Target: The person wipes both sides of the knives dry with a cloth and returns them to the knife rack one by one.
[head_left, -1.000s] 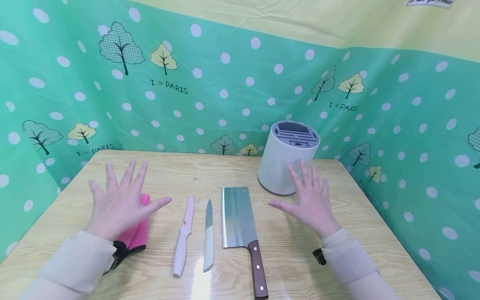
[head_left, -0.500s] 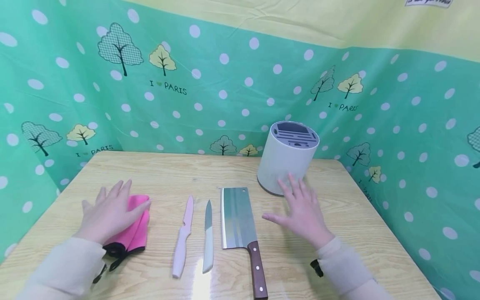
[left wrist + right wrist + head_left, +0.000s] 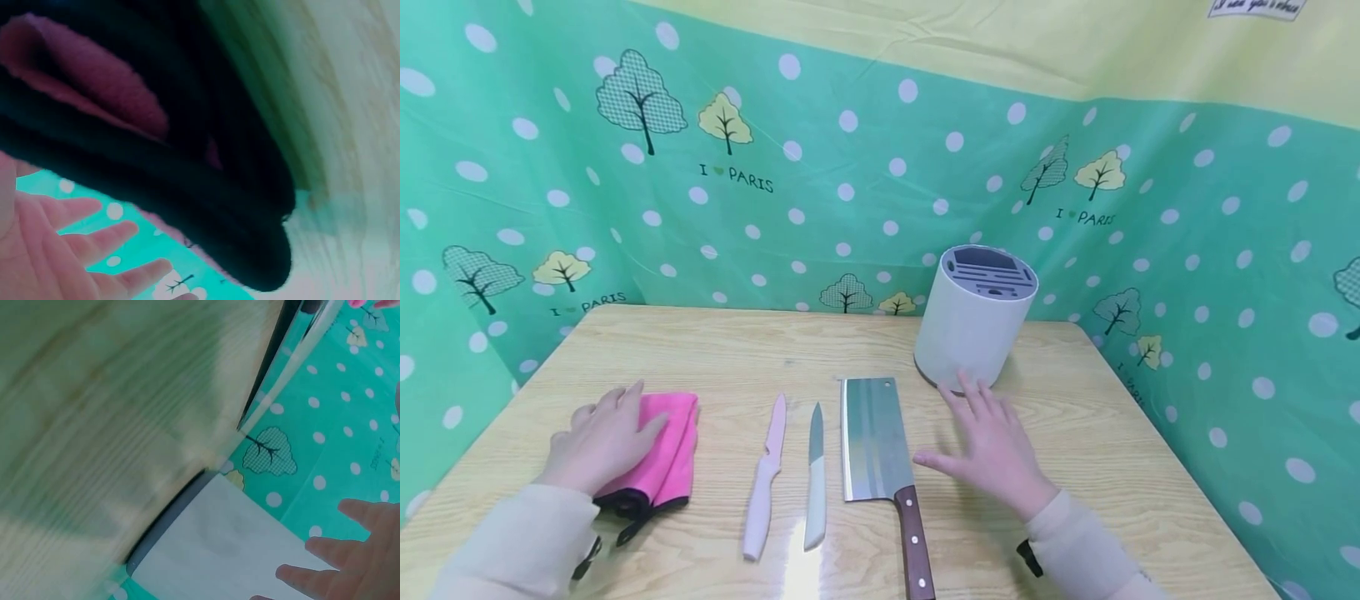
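Note:
My left hand (image 3: 597,446) is over a folded pink cloth (image 3: 676,442) with black edging, at the left of the table. Its fingers look spread and relaxed; in the left wrist view the black edging (image 3: 156,172) looms large in front of them. Whether the hand touches the cloth cannot be told. On the right my right hand (image 3: 992,454) hovers with fingers spread, in front of a white cylindrical knife block (image 3: 970,333) with a slotted top. Between the hands lie a lilac knife (image 3: 762,492), a small white-handled knife (image 3: 816,492) and a cleaver (image 3: 880,442) with a brown handle.
The wooden table (image 3: 760,342) carries everything, with its knife handles toward the near edge. A green dotted curtain (image 3: 850,167) with tree prints hangs behind and along both sides. The knife block stands near the back right.
My left hand has come down and leftward onto or just above the pink cloth, its fingers less stretched. The right hand has lowered and shifted slightly left. The knives and block stay put.

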`<control>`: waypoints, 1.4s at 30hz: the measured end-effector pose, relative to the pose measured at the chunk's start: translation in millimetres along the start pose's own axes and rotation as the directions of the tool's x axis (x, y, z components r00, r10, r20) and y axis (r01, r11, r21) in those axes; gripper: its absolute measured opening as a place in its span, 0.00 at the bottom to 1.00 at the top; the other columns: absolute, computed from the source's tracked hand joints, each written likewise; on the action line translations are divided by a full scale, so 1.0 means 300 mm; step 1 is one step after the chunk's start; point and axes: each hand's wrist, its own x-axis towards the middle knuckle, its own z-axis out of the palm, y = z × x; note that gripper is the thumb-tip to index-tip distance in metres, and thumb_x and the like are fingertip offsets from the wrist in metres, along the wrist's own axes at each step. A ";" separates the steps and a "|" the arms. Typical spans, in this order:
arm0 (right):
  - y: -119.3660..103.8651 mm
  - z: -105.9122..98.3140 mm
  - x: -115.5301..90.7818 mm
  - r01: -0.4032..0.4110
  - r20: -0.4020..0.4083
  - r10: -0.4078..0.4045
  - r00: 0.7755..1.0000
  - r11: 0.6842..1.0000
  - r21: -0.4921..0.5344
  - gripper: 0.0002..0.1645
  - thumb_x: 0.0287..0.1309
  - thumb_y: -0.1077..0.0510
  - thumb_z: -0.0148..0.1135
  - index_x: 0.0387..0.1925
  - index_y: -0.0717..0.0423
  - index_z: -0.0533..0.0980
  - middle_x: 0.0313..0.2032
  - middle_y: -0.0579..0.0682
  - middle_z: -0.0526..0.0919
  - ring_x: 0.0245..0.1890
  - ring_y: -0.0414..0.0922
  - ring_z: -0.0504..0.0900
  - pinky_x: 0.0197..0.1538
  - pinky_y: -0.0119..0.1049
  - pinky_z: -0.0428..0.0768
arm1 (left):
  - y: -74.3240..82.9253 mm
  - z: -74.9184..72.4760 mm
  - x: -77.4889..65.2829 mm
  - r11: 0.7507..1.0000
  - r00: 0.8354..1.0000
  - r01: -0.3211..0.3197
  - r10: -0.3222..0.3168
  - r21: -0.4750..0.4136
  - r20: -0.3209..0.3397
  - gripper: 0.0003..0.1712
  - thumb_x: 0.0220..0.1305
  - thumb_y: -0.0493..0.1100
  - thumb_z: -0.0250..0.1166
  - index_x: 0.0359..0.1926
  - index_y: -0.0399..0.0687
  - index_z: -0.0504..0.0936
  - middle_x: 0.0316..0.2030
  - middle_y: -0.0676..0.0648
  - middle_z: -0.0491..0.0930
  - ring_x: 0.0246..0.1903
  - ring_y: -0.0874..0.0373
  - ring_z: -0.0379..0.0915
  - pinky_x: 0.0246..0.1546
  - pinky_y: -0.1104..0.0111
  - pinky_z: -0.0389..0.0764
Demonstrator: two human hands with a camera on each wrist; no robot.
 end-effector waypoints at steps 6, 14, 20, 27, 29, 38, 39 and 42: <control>-0.017 0.016 -0.016 0.018 0.010 -0.018 1.000 1.000 -0.011 0.60 0.45 0.19 0.61 0.72 0.49 0.64 0.75 0.59 0.58 0.72 0.65 0.59 0.69 0.67 0.61 | -0.013 0.010 0.006 1.000 1.000 0.013 -0.013 0.011 0.026 0.45 0.75 0.60 0.43 0.73 0.26 0.47 0.66 0.18 0.47 0.57 0.14 0.45 0.46 0.23 0.61; -0.047 0.036 -0.035 0.010 0.082 -0.009 0.997 1.000 -0.017 0.55 0.45 0.20 0.63 0.67 0.49 0.71 0.68 0.57 0.69 0.67 0.60 0.69 0.63 0.62 0.70 | -0.027 0.013 0.017 0.999 0.995 0.053 -0.053 0.004 0.080 0.41 0.76 0.52 0.40 0.72 0.22 0.42 0.63 0.15 0.47 0.56 0.14 0.48 0.48 0.25 0.65; -0.071 0.052 -0.049 0.006 0.150 -0.002 0.989 1.000 -0.027 0.53 0.41 0.17 0.60 0.58 0.49 0.78 0.53 0.51 0.79 0.53 0.52 0.77 0.53 0.54 0.76 | -0.028 0.024 0.020 0.998 0.995 0.057 -0.055 -0.013 0.088 0.40 0.77 0.51 0.37 0.72 0.19 0.40 0.60 0.13 0.51 0.55 0.13 0.52 0.48 0.27 0.66; -0.084 0.073 -0.063 0.066 0.187 -0.055 0.981 0.997 -0.050 0.53 0.41 0.14 0.55 0.49 0.52 0.81 0.41 0.46 0.79 0.40 0.45 0.75 0.42 0.43 0.76 | -0.030 0.036 0.022 0.998 0.993 0.064 -0.061 -0.019 0.103 0.42 0.77 0.52 0.37 0.70 0.17 0.39 0.58 0.11 0.51 0.55 0.13 0.53 0.48 0.27 0.66; -0.088 0.076 -0.067 0.083 0.190 -0.069 0.979 0.994 -0.066 0.52 0.42 0.13 0.54 0.46 0.52 0.81 0.38 0.44 0.77 0.37 0.43 0.74 0.39 0.41 0.76 | -0.027 0.038 0.022 0.997 0.992 0.069 -0.067 -0.019 0.110 0.42 0.77 0.52 0.37 0.70 0.17 0.39 0.58 0.11 0.51 0.55 0.13 0.54 0.49 0.28 0.67; -0.125 0.078 -0.083 0.048 0.247 -0.046 0.968 0.999 -0.001 0.38 0.44 0.16 0.57 0.16 0.45 0.66 0.16 0.39 0.66 0.18 0.37 0.62 0.21 0.31 0.62 | -0.017 0.040 0.029 0.994 0.984 0.105 -0.102 -0.014 0.147 0.44 0.77 0.55 0.37 0.70 0.17 0.38 0.56 0.11 0.54 0.54 0.15 0.56 0.48 0.29 0.69; -0.129 0.080 -0.084 0.037 0.257 -0.039 0.966 0.999 0.013 0.38 0.45 0.17 0.57 0.15 0.44 0.64 0.15 0.38 0.65 0.16 0.37 0.62 0.20 0.31 0.61 | -0.018 0.041 0.031 0.995 0.983 0.104 -0.101 -0.009 0.151 0.45 0.77 0.55 0.38 0.70 0.16 0.39 0.56 0.11 0.54 0.54 0.15 0.57 0.48 0.30 0.69; -0.139 0.088 -0.084 0.006 0.297 -0.021 0.955 0.999 0.050 0.38 0.46 0.19 0.58 0.12 0.43 0.61 0.12 0.38 0.62 0.14 0.36 0.60 0.18 0.32 0.60 | -0.019 0.040 0.035 0.995 0.981 0.102 -0.101 0.003 0.165 0.45 0.76 0.55 0.39 0.69 0.15 0.39 0.55 0.11 0.56 0.54 0.15 0.58 0.48 0.31 0.70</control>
